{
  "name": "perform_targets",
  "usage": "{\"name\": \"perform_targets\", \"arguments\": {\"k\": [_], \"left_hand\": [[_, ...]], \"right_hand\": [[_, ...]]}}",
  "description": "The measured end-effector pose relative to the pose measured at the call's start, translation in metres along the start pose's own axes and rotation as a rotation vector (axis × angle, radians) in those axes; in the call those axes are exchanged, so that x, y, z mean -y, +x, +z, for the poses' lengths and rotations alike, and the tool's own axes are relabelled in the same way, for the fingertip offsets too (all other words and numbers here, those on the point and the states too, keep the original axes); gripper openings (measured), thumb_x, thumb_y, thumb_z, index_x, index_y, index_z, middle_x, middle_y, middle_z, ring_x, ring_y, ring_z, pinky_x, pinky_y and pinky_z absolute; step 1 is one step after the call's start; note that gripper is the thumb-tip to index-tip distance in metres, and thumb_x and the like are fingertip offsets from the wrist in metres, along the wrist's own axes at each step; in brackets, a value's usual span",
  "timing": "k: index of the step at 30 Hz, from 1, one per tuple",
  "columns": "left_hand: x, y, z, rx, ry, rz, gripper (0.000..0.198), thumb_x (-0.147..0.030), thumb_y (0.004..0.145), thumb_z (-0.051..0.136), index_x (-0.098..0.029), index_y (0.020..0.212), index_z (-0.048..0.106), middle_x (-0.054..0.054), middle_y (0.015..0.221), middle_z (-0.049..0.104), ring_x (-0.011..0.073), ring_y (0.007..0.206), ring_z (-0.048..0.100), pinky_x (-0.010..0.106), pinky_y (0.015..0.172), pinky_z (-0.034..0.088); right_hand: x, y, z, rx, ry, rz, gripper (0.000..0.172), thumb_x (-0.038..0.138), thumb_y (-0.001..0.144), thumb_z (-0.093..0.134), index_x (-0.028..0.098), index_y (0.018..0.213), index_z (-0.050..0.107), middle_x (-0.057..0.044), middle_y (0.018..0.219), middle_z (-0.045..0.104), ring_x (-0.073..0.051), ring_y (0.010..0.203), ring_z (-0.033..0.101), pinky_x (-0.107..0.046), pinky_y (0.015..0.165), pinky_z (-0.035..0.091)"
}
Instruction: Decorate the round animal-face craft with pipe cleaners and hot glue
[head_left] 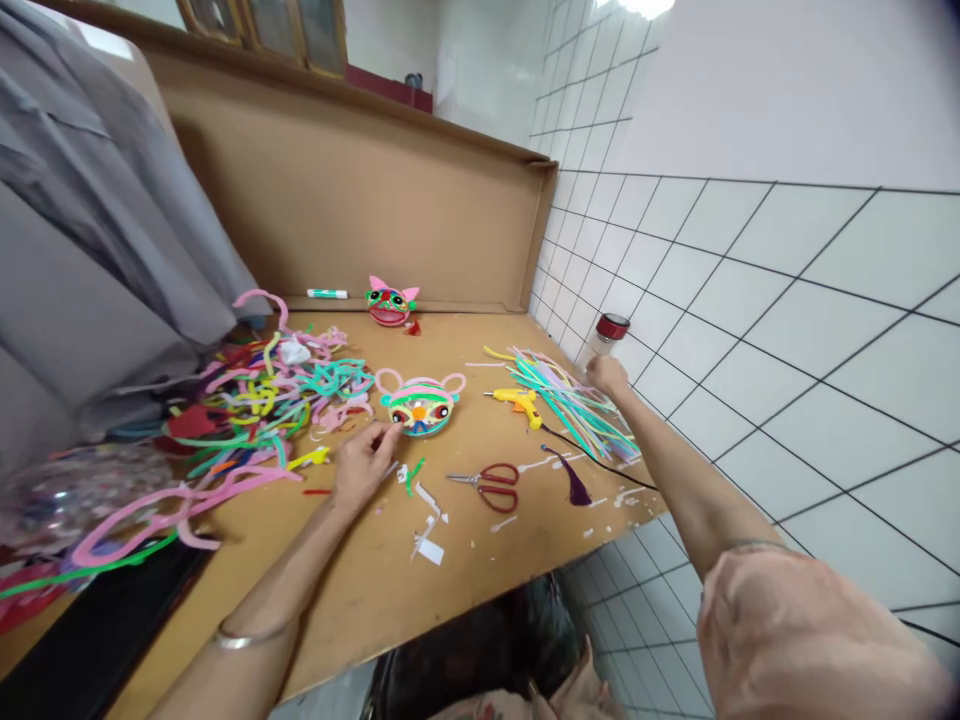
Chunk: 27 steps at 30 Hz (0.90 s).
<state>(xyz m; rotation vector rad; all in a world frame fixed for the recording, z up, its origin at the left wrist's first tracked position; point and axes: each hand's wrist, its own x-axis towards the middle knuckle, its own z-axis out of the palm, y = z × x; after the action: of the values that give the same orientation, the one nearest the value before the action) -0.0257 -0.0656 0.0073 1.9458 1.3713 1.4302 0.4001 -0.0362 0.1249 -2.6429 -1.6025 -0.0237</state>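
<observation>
At the middle of the table lies an animal face made of pipe cleaners [420, 408], with pink loop ears, striped brow and large eyes. My left hand [365, 462] is closed, its fingertips at the lower left edge of that face. By the tiled wall my right hand [609, 376] wraps round a clear bottle with a red lid [613, 326]; the hand covers its lower part. Red-handled scissors [497, 487] lie in front of the face. A yellow glue gun [521, 404] with a black cord is to its right, beside a bundle of loose pipe cleaners [574, 405].
A second animal face with pink ears [389, 302] and a marker [328, 294] are at the back cardboard wall [375, 190]. Tangled pipe cleaners [262, 400] heap up at the left. A purple tassel [574, 480] and paper scraps [430, 551] lie near the front edge.
</observation>
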Motion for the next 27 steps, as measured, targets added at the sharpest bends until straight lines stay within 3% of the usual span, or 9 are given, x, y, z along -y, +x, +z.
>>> {"name": "perform_targets", "arguments": {"k": [2, 4, 7, 9, 14, 19, 27], "left_hand": [[0.0, 0.0, 0.0, 0.004, 0.005, -0.007, 0.033, -0.044, 0.084, 0.052, -0.017, 0.07, 0.065, -0.002, 0.052, 0.055, 0.0122, 0.05, 0.049, 0.024, 0.054, 0.039], [0.0, -0.001, 0.0, 0.011, 0.013, -0.018, 0.034, -0.045, 0.085, 0.052, -0.017, 0.07, 0.066, -0.002, 0.052, 0.055, 0.0121, 0.05, 0.05, 0.024, 0.055, 0.039], [0.001, -0.001, 0.0, 0.015, 0.024, -0.029, 0.034, -0.045, 0.085, 0.052, -0.017, 0.072, 0.066, -0.002, 0.052, 0.056, 0.0119, 0.05, 0.049, 0.023, 0.055, 0.039], [0.001, -0.001, -0.001, 0.022, 0.028, -0.04, 0.035, -0.046, 0.085, 0.052, -0.017, 0.073, 0.067, -0.002, 0.053, 0.057, 0.012, 0.051, 0.05, 0.023, 0.055, 0.039], [-0.001, 0.0, -0.002, 0.024, 0.036, -0.045, 0.036, -0.047, 0.084, 0.052, -0.017, 0.071, 0.066, -0.002, 0.051, 0.055, 0.0121, 0.05, 0.049, 0.023, 0.054, 0.038], [-0.001, 0.0, -0.001, 0.044, 0.018, -0.023, 0.033, -0.045, 0.083, 0.052, -0.018, 0.069, 0.066, -0.002, 0.05, 0.055, 0.0118, 0.047, 0.048, 0.023, 0.051, 0.037], [-0.001, 0.0, -0.002, 0.048, 0.023, -0.023, 0.033, -0.045, 0.083, 0.053, -0.018, 0.07, 0.067, -0.002, 0.052, 0.056, 0.0122, 0.049, 0.048, 0.024, 0.052, 0.038]], "right_hand": [[0.003, 0.0, 0.002, 0.069, 0.002, -0.069, 0.035, 0.033, 0.085, 0.062, 0.02, 0.117, 0.069, -0.01, 0.116, 0.072, -0.024, 0.107, 0.067, -0.026, 0.084, 0.05], [0.009, -0.001, 0.009, 0.138, -0.006, -0.135, 0.048, 0.04, 0.081, 0.069, 0.022, 0.125, 0.064, -0.008, 0.124, 0.069, -0.024, 0.114, 0.063, -0.027, 0.09, 0.048], [0.02, -0.004, 0.028, 0.191, -0.046, -0.153, 0.085, 0.045, 0.066, 0.082, 0.021, 0.141, 0.049, -0.014, 0.146, 0.052, -0.032, 0.132, 0.049, -0.039, 0.105, 0.042], [0.022, -0.006, 0.041, 0.222, -0.073, -0.111, 0.093, 0.041, 0.063, 0.085, 0.016, 0.143, 0.046, -0.019, 0.147, 0.048, -0.036, 0.134, 0.047, -0.043, 0.106, 0.042], [0.008, -0.007, 0.054, 0.223, -0.078, -0.012, 0.067, 0.026, 0.071, 0.078, 0.011, 0.132, 0.055, -0.019, 0.13, 0.062, -0.029, 0.119, 0.061, -0.032, 0.095, 0.05], [-0.004, 0.003, 0.036, 0.145, -0.062, 0.05, 0.041, 0.031, 0.088, 0.061, 0.011, 0.124, 0.06, -0.016, 0.123, 0.066, -0.026, 0.116, 0.063, -0.029, 0.089, 0.052], [0.001, 0.023, 0.01, 0.191, -0.055, 0.002, 0.036, 0.036, 0.092, 0.062, 0.017, 0.122, 0.06, -0.009, 0.125, 0.061, -0.023, 0.111, 0.061, -0.04, 0.093, 0.054]]}}
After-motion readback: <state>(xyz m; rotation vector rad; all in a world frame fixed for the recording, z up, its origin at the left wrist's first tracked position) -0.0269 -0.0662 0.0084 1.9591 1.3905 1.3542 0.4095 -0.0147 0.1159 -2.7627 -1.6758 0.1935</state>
